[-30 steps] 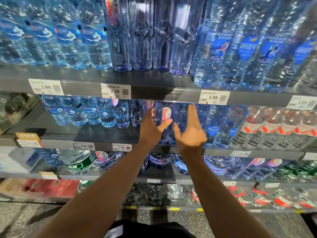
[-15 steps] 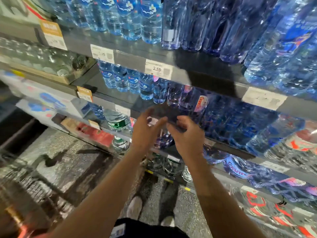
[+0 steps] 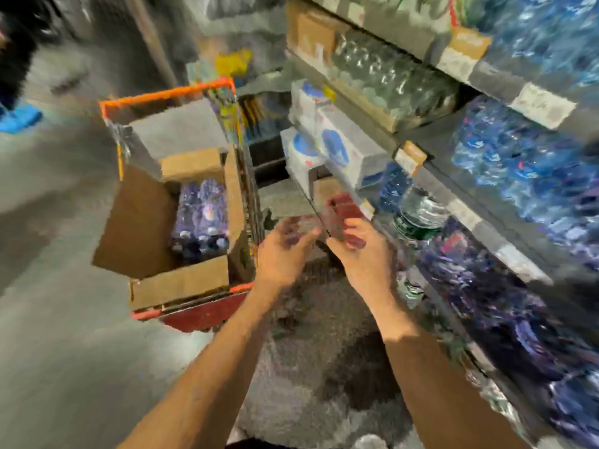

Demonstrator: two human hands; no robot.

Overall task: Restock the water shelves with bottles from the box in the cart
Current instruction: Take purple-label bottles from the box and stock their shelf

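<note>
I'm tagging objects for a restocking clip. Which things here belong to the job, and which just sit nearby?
Job:
cardboard box, flaps open
bottles inside it
cart
water shelves
left hand and right hand, both empty

Nearby:
white cartons
glass jars
floor

Grey speckled floor (image 3: 64,351) carrying orange-rimmed cart (image 3: 168,94) with open cardboard box (image 3: 139,222) of bottles (image 3: 204,215); shelves (image 3: 486,202) at right packed with water bottles (image 3: 525,163).

Speckled grey floor (image 3: 64,351) runs along the aisle; a dark pillar (image 3: 152,47) stands beyond, everything motion-blurred under indoor light.
</note>
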